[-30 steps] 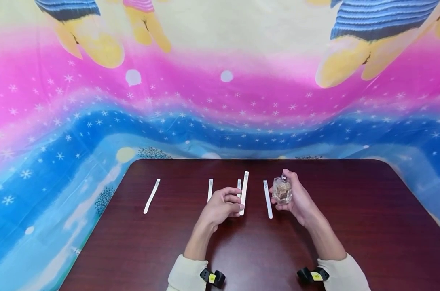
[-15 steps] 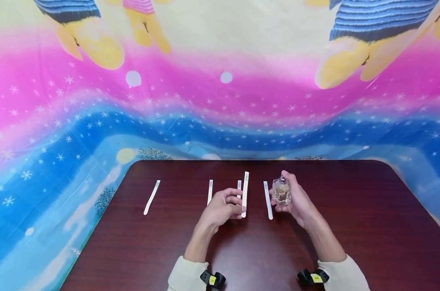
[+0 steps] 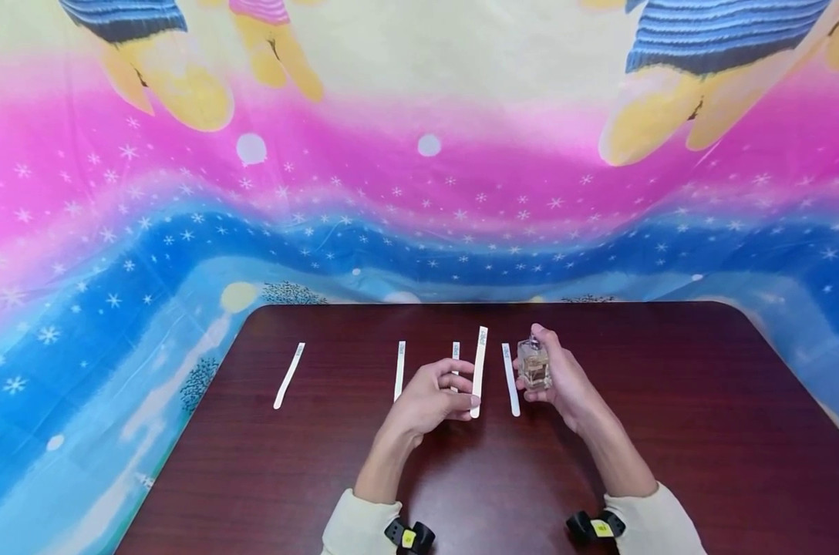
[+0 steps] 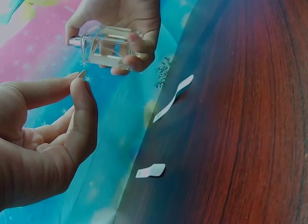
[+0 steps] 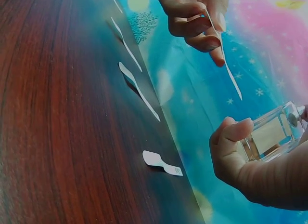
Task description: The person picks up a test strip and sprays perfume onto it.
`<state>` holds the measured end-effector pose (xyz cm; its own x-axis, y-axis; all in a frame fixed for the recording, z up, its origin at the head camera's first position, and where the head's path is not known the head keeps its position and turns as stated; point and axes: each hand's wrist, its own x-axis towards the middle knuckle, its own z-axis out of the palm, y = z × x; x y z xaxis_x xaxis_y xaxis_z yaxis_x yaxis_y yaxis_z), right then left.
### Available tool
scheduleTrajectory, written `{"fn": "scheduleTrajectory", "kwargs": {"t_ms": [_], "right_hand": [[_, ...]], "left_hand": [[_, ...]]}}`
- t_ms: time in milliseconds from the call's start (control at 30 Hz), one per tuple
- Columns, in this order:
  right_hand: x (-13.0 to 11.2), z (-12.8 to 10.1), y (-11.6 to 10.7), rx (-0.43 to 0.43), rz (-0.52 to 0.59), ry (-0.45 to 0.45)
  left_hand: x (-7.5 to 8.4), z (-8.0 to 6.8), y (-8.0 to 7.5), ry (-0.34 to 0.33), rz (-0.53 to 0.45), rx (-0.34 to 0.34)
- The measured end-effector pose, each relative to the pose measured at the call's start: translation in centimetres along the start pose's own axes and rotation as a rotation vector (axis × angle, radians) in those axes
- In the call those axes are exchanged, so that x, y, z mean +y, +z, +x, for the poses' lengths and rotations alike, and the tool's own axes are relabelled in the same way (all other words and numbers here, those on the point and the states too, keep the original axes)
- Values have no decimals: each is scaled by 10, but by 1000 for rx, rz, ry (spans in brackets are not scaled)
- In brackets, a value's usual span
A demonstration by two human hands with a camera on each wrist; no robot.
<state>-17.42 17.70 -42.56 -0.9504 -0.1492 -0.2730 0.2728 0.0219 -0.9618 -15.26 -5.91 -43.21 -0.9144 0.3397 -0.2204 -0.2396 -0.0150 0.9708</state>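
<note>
Holding a paper strip (image 3: 480,374) near a glass bottle (image 3: 534,366) over the bench (image 3: 517,486), presumably before spraying, in the head view: pinched the paper strip in the left hand (image 3: 425,397), gripped the glass bottle in the right hand (image 3: 568,381). From the left wrist, showed a fingertip (image 4: 71,34) at the nozzle (image 4: 75,42); from the right, a gap between both. Probably called for aiming, then pressing.
</note>
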Motion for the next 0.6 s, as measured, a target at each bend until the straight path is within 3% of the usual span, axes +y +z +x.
{"fn": "scheduleTrajectory", "kwargs": {"t_ms": [600], "right_hand": [[3,3,4,60,-13,36]], "left_hand": [[1,-1,7,10,-10,-35]]}}
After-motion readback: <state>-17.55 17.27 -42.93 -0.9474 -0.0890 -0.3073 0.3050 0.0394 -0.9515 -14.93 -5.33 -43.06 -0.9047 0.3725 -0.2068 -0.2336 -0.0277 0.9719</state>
